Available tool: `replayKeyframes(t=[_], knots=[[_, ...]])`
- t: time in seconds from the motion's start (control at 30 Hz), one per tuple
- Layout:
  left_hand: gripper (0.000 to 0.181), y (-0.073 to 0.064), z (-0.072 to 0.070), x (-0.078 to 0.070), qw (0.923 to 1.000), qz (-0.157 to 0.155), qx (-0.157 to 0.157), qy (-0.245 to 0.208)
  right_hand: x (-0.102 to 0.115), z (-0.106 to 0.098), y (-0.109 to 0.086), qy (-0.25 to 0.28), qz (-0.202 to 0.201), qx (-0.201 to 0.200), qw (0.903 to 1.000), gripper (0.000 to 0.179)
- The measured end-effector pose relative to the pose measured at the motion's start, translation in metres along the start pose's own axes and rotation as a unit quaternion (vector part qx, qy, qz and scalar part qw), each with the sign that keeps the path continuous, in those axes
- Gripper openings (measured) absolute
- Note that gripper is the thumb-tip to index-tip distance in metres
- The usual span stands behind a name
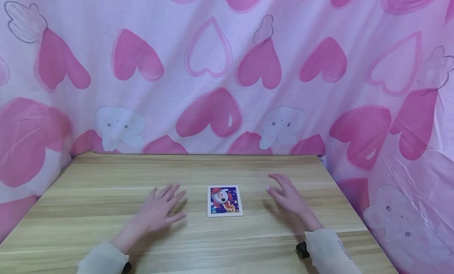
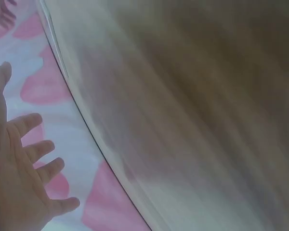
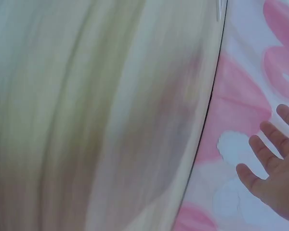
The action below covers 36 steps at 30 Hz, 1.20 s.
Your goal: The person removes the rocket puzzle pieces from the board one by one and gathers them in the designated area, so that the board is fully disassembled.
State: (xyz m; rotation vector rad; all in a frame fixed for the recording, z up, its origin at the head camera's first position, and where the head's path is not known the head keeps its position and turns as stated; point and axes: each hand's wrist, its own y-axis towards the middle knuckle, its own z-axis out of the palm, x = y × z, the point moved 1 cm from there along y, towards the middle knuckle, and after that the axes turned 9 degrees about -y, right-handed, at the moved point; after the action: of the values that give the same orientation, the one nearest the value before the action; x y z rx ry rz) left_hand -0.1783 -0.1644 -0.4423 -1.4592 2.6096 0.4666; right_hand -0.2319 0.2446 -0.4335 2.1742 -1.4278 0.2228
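Note:
A small flat picture puzzle (image 1: pixel 225 200) with a white border lies on the wooden table (image 1: pixel 184 246); its picture shows a rocket with flames on a dark blue, starry ground. To its left is my left hand (image 1: pixel 159 209), fingers spread, apart from it and holding nothing. My right hand (image 1: pixel 289 195) hovers to the right of the puzzle, also apart, fingers loosely extended. The left wrist view shows the left palm (image 2: pixel 14 178) with its fingers spread. In the right wrist view, several fingers of the right hand (image 3: pixel 274 173) are spread, with nothing held.
A pink curtain (image 1: pixel 209 104) with hearts and white cartoon animals hangs behind the table and along both sides. Black bands (image 1: pixel 302 250) show at the wrists below the light sleeves (image 1: pixel 330 250).

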Motion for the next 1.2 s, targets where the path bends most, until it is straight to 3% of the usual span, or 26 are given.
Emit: replayKeyframes(t=[0.13, 0.33, 0.63, 0.97, 1.2], knots=[[0.065, 0.002, 0.005, -0.011, 0.9993, 0.031, 0.018, -0.011, 0.007, 0.009, 0.005, 0.063, 0.007, -0.002, 0.9980, 0.038], [0.064, 0.006, 0.015, -0.025, 0.9967, 0.065, 0.041, -0.025, 0.016, 0.023, 0.011, 0.097, 0.040, 0.027, 0.9941, 0.033], [0.067, 0.011, 0.023, -0.040, 0.9913, 0.082, 0.093, -0.043, 0.027, 0.041, 0.022, 0.133, 0.042, 0.044, 0.9892, 0.024], [0.066, 0.022, 0.033, -0.053, 0.9863, 0.100, 0.124, -0.045, 0.043, 0.059, 0.038, 0.130, 0.059, 0.087, 0.9860, 0.019], [0.066, 0.028, 0.035, -0.059, 0.9842, 0.105, 0.137, -0.041, 0.049, 0.071, 0.052, 0.119, 0.038, 0.138, 0.9825, 0.018]])
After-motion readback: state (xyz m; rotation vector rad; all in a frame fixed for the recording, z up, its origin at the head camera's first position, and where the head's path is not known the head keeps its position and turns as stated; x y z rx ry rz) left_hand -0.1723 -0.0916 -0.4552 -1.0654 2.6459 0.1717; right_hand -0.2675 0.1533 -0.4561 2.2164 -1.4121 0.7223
